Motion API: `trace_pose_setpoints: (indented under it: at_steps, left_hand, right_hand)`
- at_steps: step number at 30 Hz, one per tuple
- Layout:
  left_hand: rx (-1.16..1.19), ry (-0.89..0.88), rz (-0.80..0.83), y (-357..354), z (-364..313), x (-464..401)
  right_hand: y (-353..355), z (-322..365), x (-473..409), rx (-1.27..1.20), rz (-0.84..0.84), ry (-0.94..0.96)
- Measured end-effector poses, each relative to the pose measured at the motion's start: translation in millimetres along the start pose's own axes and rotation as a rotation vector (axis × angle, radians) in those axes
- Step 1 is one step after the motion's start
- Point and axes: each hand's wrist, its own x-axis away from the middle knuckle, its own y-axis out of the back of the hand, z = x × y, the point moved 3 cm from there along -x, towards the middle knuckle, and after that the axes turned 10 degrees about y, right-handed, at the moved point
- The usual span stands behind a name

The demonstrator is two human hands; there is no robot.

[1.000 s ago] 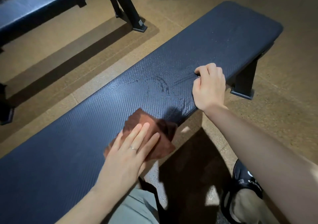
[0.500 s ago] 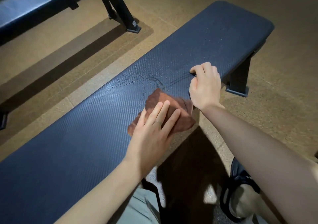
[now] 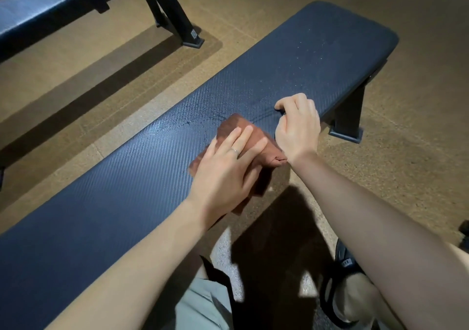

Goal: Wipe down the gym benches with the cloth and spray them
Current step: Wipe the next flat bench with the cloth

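Here, head view only.
cloth (image 3: 264,149): soft, light, limp; on my bench (image 3: 101,202) pad at its 5 o'clock edge, one corner overhanging. Best handled under a flat palm, I judge.
left hand (image 3: 225,169): fingers straight, close together, pressing the cloth flat.
right hand (image 3: 298,126): at 2 o'clock of the cloth, fingers curled over the pad edge, gripping it.
pad: wet streaks at 11 o'clock of the cloth; likely slick.

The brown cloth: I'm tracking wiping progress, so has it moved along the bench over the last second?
Yes. The brown cloth, under the flat left hand, slid along the dark textured bench pad toward its far end, reaching the right hand braced on the pad's near edge.
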Motion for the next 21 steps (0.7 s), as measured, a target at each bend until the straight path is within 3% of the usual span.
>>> trace_pose_setpoints:
  at_steps: [6,10,18,21]
  left_hand:
    - [0.003,-0.011,0.005,-0.1,22.5,76.0]
    - [-0.162,-0.032,0.026,-0.3,35.1,121.1]
    - [-0.013,0.085,-0.022,-2.3,-3.2,-10.1]
    - [-0.009,0.123,-0.016,-3.8,-15.8,-29.1]
  right_hand:
    - [-0.3,0.0,2.1,0.013,0.013,0.019]
    - [-2.0,-0.2,2.3,0.031,0.019,0.02]
    - [11.1,-14.0,-15.7,0.021,0.092,0.132]
    - [17.1,-41.1,-30.1,0.063,0.047,0.088]
